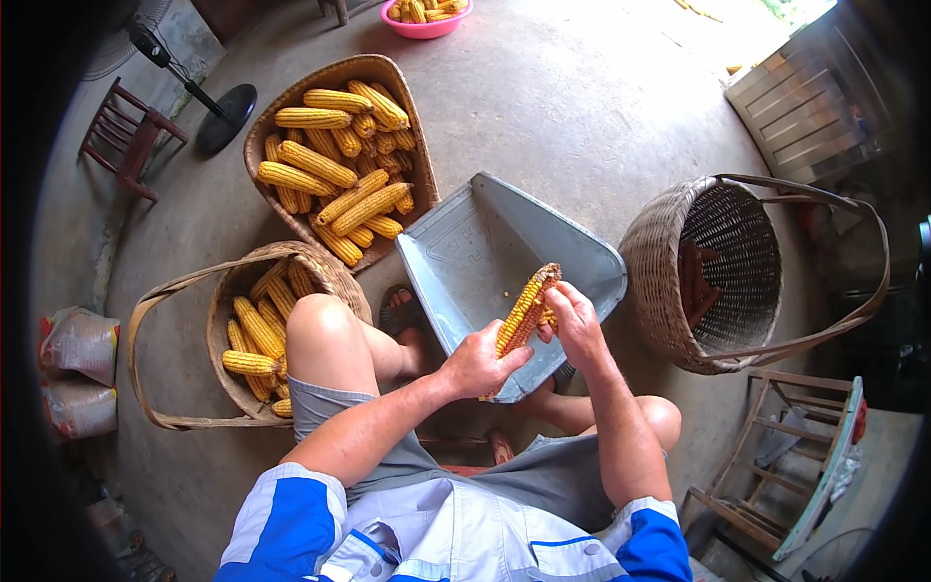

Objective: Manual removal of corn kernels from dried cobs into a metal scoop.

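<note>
A yellow corn cob [524, 312] is held slanting over a grey metal scoop-shaped pan [456, 233] between my knees. Part of the cob is bare of kernels and shows reddish-brown. My left hand [482, 361] is wrapped round its lower end. Near the upper end, my right hand [570, 325] has its fingers curled against the cob, with some kernels by the fingertips. A few loose kernels lie in the pan. By my left knee stands a handled wicker basket [335, 276] of corn cobs, and beyond it a wide woven tray [424, 175] heaped with more.
At the right stands a handled wicker basket [645, 262] with several reddish-brown stripped cobs [696, 281] inside. A pink basin [427, 29] of corn sits far ahead. A fan stand [225, 121], a wooden chair [126, 136], white sacks [80, 349] and a wooden frame [790, 456] line the sides.
</note>
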Demonstrator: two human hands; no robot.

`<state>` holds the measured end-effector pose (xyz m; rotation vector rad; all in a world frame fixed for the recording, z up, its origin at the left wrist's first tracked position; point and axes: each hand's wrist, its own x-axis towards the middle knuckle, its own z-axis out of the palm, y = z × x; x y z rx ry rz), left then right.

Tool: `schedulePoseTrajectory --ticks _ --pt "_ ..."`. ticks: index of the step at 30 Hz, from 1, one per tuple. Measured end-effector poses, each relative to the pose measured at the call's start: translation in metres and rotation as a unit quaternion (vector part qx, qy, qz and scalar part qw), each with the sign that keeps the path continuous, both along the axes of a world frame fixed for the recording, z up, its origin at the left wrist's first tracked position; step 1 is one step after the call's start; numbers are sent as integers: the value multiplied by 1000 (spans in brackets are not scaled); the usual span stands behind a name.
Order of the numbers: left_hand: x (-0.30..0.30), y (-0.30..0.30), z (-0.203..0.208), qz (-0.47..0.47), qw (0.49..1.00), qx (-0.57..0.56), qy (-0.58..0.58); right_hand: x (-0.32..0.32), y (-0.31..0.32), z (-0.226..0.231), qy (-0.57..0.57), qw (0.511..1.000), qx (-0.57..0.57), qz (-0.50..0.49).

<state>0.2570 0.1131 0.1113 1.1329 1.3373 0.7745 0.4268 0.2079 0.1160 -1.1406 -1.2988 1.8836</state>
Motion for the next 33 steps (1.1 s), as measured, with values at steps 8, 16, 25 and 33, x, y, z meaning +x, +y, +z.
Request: schedulePoseTrajectory --ticks 8,16,25,33 --pt "0 2 -1 34 999 1 4 -10 -6 1 -21 1000 5 10" --pt "-3 3 0 33 998 7 -61 -9 -6 1 26 999 -28 15" --pt "-1 3 7 9 1000 -6 16 -10 -7 -5 -98 995 -14 26" --pt "2 0 -4 5 999 -16 -43 -11 -8 -3 -37 999 -21 -15"
